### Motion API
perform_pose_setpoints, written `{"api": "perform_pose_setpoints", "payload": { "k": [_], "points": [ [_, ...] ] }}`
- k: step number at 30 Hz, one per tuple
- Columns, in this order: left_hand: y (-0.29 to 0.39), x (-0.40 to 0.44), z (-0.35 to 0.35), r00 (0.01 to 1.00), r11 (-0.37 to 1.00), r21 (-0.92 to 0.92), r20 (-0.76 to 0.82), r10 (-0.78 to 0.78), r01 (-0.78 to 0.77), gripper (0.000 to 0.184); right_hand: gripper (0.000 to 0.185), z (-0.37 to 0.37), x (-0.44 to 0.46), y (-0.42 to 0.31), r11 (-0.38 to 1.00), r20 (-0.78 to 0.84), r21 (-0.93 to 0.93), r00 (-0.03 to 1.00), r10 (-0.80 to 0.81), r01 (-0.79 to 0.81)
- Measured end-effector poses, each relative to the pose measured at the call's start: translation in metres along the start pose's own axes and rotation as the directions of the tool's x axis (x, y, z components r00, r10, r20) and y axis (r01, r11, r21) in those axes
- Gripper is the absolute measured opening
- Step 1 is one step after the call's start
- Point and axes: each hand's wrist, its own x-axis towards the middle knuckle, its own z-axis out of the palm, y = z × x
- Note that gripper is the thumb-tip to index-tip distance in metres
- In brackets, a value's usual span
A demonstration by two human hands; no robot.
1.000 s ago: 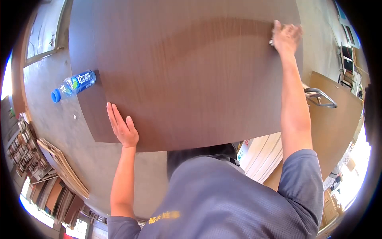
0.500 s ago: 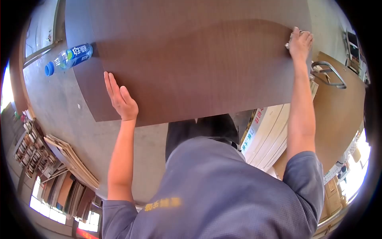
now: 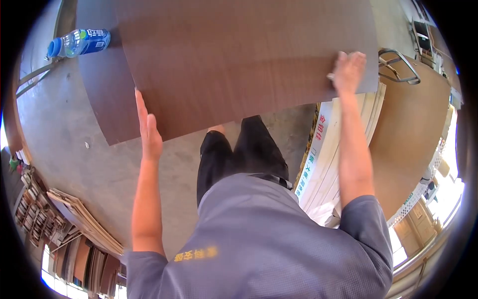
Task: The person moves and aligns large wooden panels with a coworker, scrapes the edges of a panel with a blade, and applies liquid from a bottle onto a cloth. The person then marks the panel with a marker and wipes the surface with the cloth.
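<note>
A large brown wood-grain panel (image 3: 229, 74) spreads out in front of me, lying over another dark panel (image 3: 99, 107) that shows along its left side. My left hand (image 3: 149, 130) rests edge-on at the upper panel's near left edge, fingers straight and together. Toward the right side of the panel, my right hand (image 3: 349, 73) is curled over a crumpled pale rag (image 3: 330, 76), pressed to the surface. Most of the rag is hidden under the palm, and motion blurs this hand somewhat.
A blue-capped plastic bottle (image 3: 82, 43) is on the dark panel at left. Pale boards with printed lettering (image 3: 318, 144) are stacked at right, near a bent metal frame (image 3: 400, 66) and a tan sheet (image 3: 413, 127). Several boards (image 3: 84, 219) lean at lower left.
My right hand has moved left and toward me across the panel with the rag. My left hand has turned more edge-on at the panel's edge. The view has shifted.
</note>
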Motion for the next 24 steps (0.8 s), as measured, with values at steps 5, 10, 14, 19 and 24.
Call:
{"api": "perform_pose_setpoints", "payload": {
  "k": [5, 10, 14, 19, 24],
  "points": [
    [-0.013, 0.003, -0.008, 0.985, 0.887, -0.435, -0.011, -0.174, 0.152, 0.076, 0.079, 0.109, -0.137, -0.250, 0.689, 0.027, 0.228, 0.703, -0.711, 0.688],
    [-0.007, 0.053, -0.007, 0.980, 0.967, -0.214, -0.112, -0.162, 0.135, 0.074, 0.086, 0.049, -0.111, -0.115, 0.743, 0.112, 0.027, 0.736, -0.667, 0.669],
    [-0.010, 0.078, 0.015, 0.985, 0.899, 0.433, -0.121, 0.123, -0.059, 0.071, 0.051, -0.005, -0.060, 0.069, 0.986, 0.023, 0.167, 1.000, -0.012, 0.008],
    [-0.018, 0.074, 0.010, 0.982, 0.903, 0.424, -0.127, 0.137, -0.071, 0.069, 0.089, 0.068, -0.136, -0.179, 0.807, 0.267, 0.180, 0.762, -0.590, 0.562],
    [-0.025, 0.082, 0.010, 0.977, 0.820, 0.557, -0.062, 0.202, -0.135, 0.065, 0.089, 0.088, -0.149, -0.143, 0.665, 0.124, 0.064, 0.656, -0.745, 0.744]
  ]
}}
